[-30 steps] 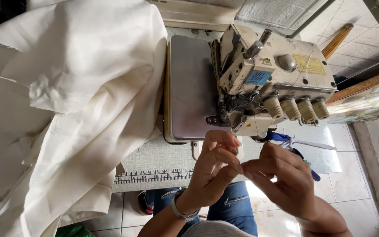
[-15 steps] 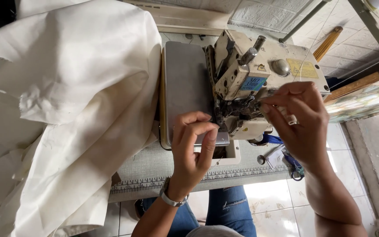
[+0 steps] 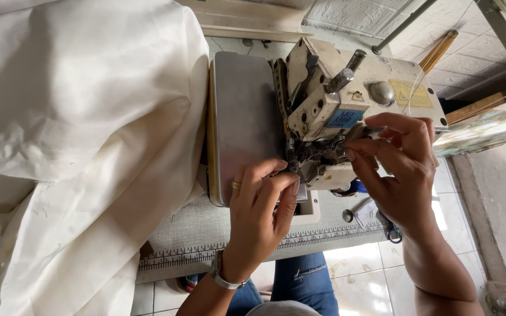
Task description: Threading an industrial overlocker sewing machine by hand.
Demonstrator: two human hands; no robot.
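Matt cream cloth [image 3: 83, 146], brushed metal plate [image 3: 244, 123], seemingly glossy painted sewing machine [image 3: 352, 93].

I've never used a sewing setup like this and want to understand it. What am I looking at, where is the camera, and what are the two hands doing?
The camera sits on the person's head and looks straight down, so you see their own arms and blue-jeaned knees below. The cream machine is an overlock sewing machine standing on a grey table with a printed ruler along its front edge. A flat metal plate lies to the machine's left, and a big heap of cream fabric covers the left side. The left hand, wearing a ring and a wristwatch, has its fingertips at the needle area. The right hand reaches into the machine's front and pinches something small there; whether that is thread is too fine to tell. Small tools with blue handles lie under it.
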